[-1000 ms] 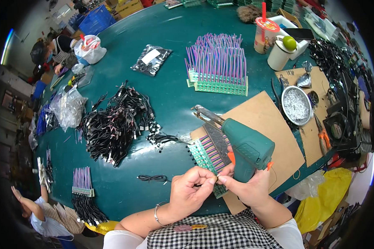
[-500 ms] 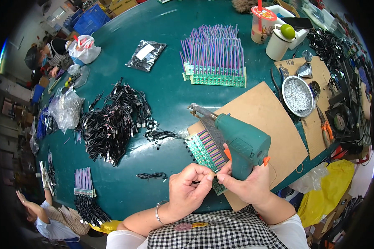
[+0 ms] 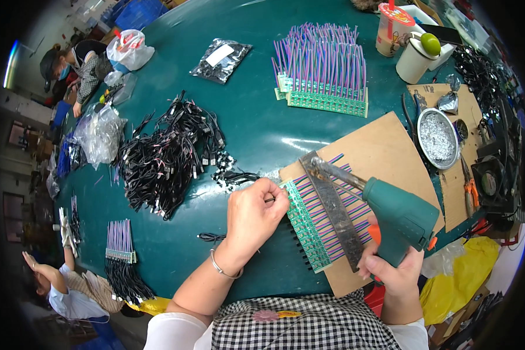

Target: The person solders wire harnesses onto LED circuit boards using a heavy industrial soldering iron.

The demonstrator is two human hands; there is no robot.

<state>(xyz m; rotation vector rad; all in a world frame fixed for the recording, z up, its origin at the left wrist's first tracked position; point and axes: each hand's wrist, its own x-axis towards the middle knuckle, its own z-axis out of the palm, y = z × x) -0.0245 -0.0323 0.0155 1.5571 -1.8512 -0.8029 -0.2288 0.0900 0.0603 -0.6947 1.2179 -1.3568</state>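
Observation:
My right hand (image 3: 394, 271) grips the handle of a green soldering gun (image 3: 402, 213) with an orange trigger. The gun's metal nozzle reaches left over a dark metal bar (image 3: 335, 216). That bar lies across the purple, blue and red wires (image 3: 316, 205) of a green circuit board strip (image 3: 306, 230). My left hand (image 3: 252, 213) is at the strip's far left corner, thumb and fingers pinched together. A short piece of black cable (image 3: 269, 199) shows between those fingers; its end is hidden. Dark stubs line the strip's left edge.
Brown cardboard (image 3: 391, 143) lies beneath the wires. A heap of black cables (image 3: 169, 157) sits to the left. Wired board strips (image 3: 326, 102) are stacked at the back. A bowl of silvery bits (image 3: 436, 140), pliers (image 3: 469, 186) and a drink cup (image 3: 392, 32) stand right.
My hands have come apart: the left went to the strip's far corner, the right moved right with the soldering gun. The board strip and metal bar now show more fully, and the view has shifted.

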